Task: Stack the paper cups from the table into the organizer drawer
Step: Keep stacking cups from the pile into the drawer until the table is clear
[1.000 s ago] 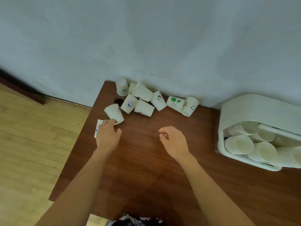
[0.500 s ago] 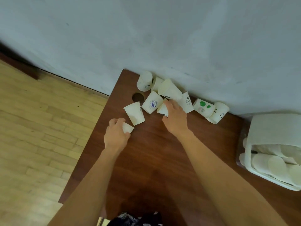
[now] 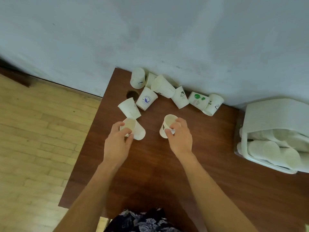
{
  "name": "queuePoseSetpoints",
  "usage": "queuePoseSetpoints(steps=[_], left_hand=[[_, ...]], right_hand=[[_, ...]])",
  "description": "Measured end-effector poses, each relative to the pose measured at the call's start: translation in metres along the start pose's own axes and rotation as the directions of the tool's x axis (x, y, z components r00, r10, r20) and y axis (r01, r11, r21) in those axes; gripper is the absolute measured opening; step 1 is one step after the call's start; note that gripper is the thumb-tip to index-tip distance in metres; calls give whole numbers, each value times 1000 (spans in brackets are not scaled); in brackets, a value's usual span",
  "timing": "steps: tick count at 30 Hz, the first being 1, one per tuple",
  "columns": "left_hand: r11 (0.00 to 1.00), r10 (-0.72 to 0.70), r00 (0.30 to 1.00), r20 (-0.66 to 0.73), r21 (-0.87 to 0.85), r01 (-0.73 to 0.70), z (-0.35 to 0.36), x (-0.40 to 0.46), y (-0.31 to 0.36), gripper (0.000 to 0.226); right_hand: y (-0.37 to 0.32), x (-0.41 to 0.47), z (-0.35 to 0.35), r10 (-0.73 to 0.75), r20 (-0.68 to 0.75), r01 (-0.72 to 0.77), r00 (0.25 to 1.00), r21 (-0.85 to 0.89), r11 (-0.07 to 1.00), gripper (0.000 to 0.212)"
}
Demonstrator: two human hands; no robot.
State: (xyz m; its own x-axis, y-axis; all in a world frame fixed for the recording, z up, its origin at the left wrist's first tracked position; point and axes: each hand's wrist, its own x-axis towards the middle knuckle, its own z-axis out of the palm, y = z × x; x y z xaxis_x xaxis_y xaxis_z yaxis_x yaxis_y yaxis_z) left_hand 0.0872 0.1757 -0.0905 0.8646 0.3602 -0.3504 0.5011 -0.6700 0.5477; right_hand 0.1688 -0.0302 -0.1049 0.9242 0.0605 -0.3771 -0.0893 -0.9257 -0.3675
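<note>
While half a second ago the right hand [image 3: 179, 137] was only reaching into the pile by the wall, it's now pulled back with a plain cup [image 3: 167, 125] gripped in its fingers, and the left hand [image 3: 117, 139] holds its own cup [image 3: 133, 128] tipped on its side. So both hands are loaded, probably about to nest one into the other. Seven more cups [image 3: 163, 88] sit against the wall, and the organizer drawer [image 3: 274, 114] waits at the table's [image 3: 158, 173] right edge, already holding stacks.
</note>
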Motion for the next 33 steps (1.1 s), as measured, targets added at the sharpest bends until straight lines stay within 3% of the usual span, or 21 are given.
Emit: queuePoseSetpoints(steps=[5, 9, 13, 18, 23, 25, 28, 33], left_hand=[[987, 147, 988, -46, 72, -143, 8, -35, 33, 15], [961, 274, 962, -17, 49, -272, 19, -61, 75, 23], [933, 359, 933, -3, 4, -359, 36, -89, 128, 28], [895, 444, 896, -18, -44, -445, 72, -119, 202, 27], [821, 570, 822, 4, -52, -569, 121, -142, 279, 24], [793, 609, 793, 20, -46, -608, 139, -150, 307, 24], [766, 642, 764, 63, -2, -643, 162, -157, 341, 24], [745, 660, 746, 94, 46, -665, 192, -157, 376, 25]], right_hand=[[33, -55, -31, 88, -52, -78, 995, 172, 982, 26], [70, -90, -57, 83, -137, -55, 987, 199, 978, 19], [115, -118, -93, 100, -241, -32, 965, 270, 962, 26], [179, -144, -141, 177, -387, -28, 905, 361, 932, 25], [256, -156, -190, 214, -565, -24, 797, 325, 945, 30], [286, -156, -205, 235, -568, -64, 789, 305, 950, 31], [327, -144, -217, 233, -498, -125, 835, 242, 962, 30], [359, -121, -226, 145, -419, -74, 896, 183, 980, 29]])
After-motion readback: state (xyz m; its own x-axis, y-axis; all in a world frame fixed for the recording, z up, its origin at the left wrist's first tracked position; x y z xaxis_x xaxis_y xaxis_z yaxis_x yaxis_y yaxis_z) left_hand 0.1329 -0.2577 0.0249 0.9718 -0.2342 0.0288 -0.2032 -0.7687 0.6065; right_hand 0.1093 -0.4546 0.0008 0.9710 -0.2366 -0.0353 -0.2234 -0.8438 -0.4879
